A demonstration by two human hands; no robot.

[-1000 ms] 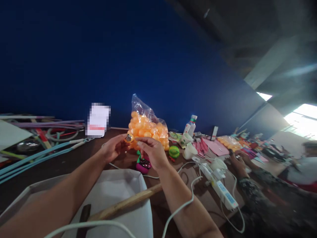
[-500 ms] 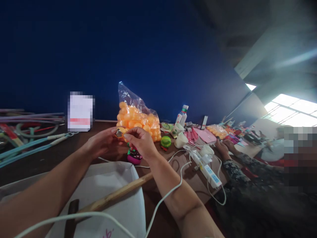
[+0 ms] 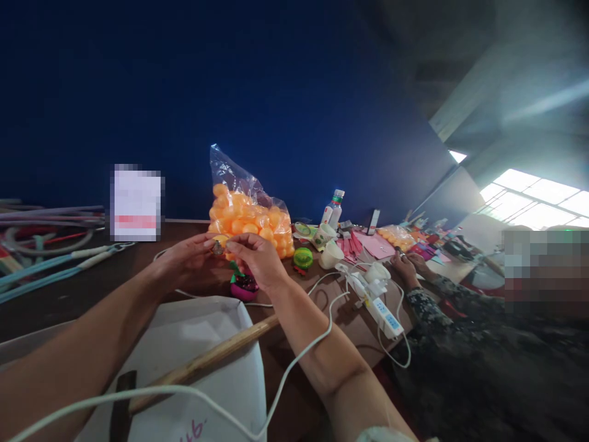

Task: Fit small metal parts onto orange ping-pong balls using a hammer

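Both hands meet in front of a clear plastic bag of orange balls (image 3: 248, 218). My left hand (image 3: 193, 255) grips a small orange ball (image 3: 221, 238) with a dark, shiny patch on its near side. Thumb and fingers of my right hand (image 3: 257, 256) are pinched together right beside that patch; whatever they hold is too small to make out. Just below the hands sits a purple object with a green top (image 3: 243, 285), partly covered by my right hand. A round green ornament (image 3: 302, 258) lies to the right of it.
A hammer (image 3: 202, 362) lies across a white box (image 3: 207, 319) in front of me, with a white cable (image 3: 294, 368) looping over it. To the right are paper cups (image 3: 331, 255), a bottle (image 3: 333, 209) and a power strip (image 3: 386, 316). Another person's hands (image 3: 407, 267) work farther right.
The view has shifted slightly, moving everything a little left and up. The orange ball has turned a bit in my left hand, and my right fingers still pinch beside it.
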